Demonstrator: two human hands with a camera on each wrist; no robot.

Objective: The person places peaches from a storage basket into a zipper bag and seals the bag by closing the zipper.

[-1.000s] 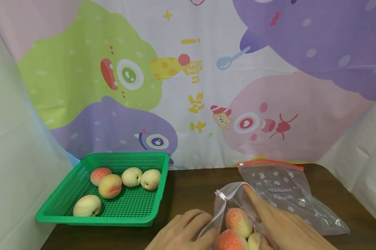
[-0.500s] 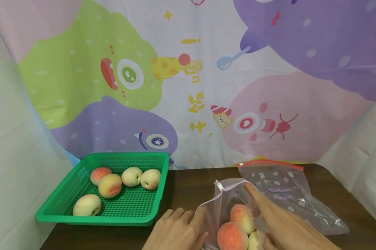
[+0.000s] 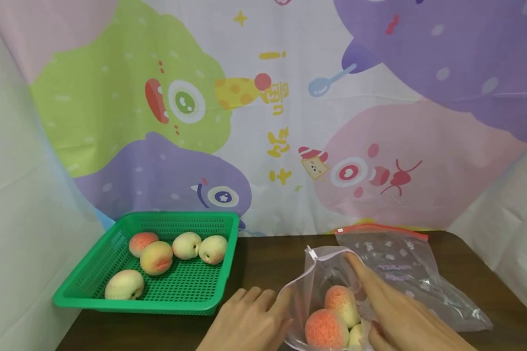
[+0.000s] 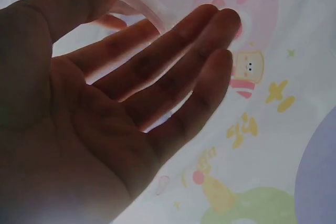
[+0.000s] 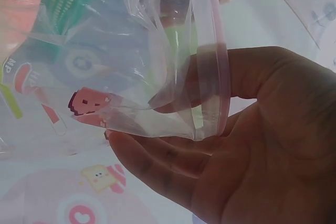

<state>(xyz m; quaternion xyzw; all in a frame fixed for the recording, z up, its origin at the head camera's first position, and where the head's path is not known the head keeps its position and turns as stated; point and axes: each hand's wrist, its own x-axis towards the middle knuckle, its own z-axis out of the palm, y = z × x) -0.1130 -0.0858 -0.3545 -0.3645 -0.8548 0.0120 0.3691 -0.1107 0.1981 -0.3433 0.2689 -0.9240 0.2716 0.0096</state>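
Lying on the table is a clear zip bag (image 3: 335,268) with a white slider (image 3: 312,253), its mouth parted. Several peaches sit in it, a red one (image 3: 327,328) nearest. My left hand (image 3: 246,319) is at the bag's left rim; the index finger touches it while the other fingers stretch out straight and loose. With thumb and fingers on either side of the plastic, my right hand (image 3: 405,312) pinches the right wall. In the right wrist view, one digit shows through the plastic of the bag (image 5: 152,77). The bag's bottom is partly out of frame.
A green basket (image 3: 136,306) stands at left, holding several peaches, including a yellow-orange one (image 3: 156,258). Another clear bag (image 3: 397,273) with a red zip strip (image 3: 384,228) lies flat behind my right hand. A cartoon-printed cloth (image 3: 285,117) hangs along the table's back edge.
My left hand has shifted left, its fingers straightening at the rim. The bag's mouth is wider and its slider corner has risen. More of the peaches inside shows.
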